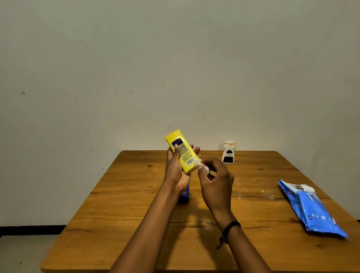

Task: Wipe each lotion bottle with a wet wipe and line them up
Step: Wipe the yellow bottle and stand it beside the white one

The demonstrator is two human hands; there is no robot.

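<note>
Plastic of the yellow bottle (181, 151) is judged light, stiff and slick once wet; it is best gripped round its middle. It is held tilted above the surface (128, 207), toward twelve o'clock, by the left hand (175, 174) curled round it, while a wipe (201, 166) is pinched against its lower end by the right hand (216, 180).

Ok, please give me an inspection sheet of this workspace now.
Surface: brown wooden table, pale smears near the middle.
Job's things: yellow plastic lotion bottle tilted, off the table; small white bottle upright at far edge; dark blue bottle mostly hidden behind left hand; blue wet-wipe pack lying at right.
Clutter: nothing seen.
Hands: left hand grips yellow bottle; right hand pinches crumpled white wipe at its lower end.
Cables: nothing seen.
Surroundings: plain pale wall.
</note>
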